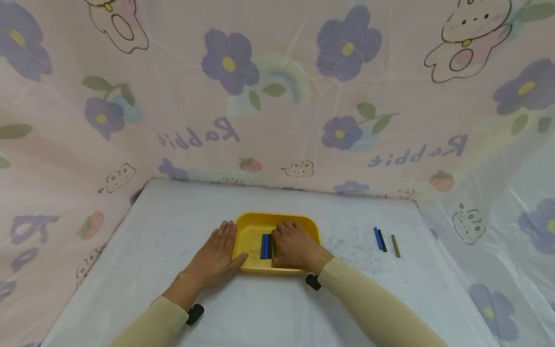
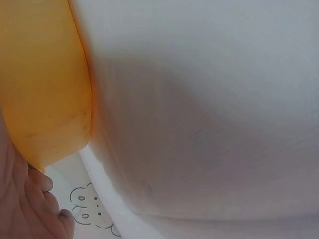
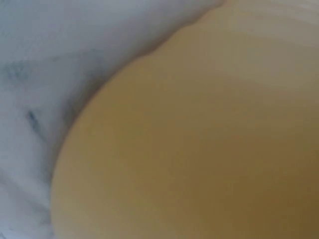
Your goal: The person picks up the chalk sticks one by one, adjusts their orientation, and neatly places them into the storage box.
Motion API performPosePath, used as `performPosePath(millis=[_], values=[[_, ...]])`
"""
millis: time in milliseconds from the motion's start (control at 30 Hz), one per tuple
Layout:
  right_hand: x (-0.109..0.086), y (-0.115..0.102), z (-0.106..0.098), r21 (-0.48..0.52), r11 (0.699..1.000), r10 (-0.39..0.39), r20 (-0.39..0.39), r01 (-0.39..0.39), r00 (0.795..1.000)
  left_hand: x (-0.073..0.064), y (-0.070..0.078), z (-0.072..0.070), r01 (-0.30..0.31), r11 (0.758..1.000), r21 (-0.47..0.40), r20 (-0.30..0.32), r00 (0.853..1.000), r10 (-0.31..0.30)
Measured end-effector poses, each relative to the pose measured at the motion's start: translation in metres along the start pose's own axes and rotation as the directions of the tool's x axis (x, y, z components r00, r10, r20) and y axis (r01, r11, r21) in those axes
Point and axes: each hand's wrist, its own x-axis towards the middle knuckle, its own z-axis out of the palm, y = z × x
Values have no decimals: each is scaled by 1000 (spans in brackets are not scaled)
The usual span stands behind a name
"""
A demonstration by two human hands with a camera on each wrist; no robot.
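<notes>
Head view: the left hand (image 1: 214, 258), fingers straight, rests against the yellow tray (image 1: 251, 231); the right hand (image 1: 295, 246) bends beside the sticks (image 1: 266, 246) inside, its grip hidden. Bracing the tray and nudging gently should keep their row even.

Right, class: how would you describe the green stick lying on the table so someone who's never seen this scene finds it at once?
On the white table, find the yellow tray and look right of it, where three thin sticks lie. The green stick is farthest from the tray, set apart from the blue stick and black stick, and the only green one there.
</notes>
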Motion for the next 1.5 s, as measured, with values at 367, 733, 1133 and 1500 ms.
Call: performPosePath(millis=[367, 733, 1133, 1500], values=[[-6, 3, 4, 34, 999, 8, 3, -8, 1000, 2, 5, 2, -6, 1000, 13, -7, 1000, 6], [-30, 34, -20, 161, 986, 45, -95, -29, 994, 0, 8, 5, 14, 1000, -4, -25, 1000, -14], [-116, 140, -14, 42, 986, 164, -340, -159, 926, -6, 7, 4, 22, 1000, 10, -18, 1000, -22], [-176, 205, 32, -5, 958, 285, -51, -285, 957, -5, 1, 2, 19, 1000, -2, -31, 999, -19]])
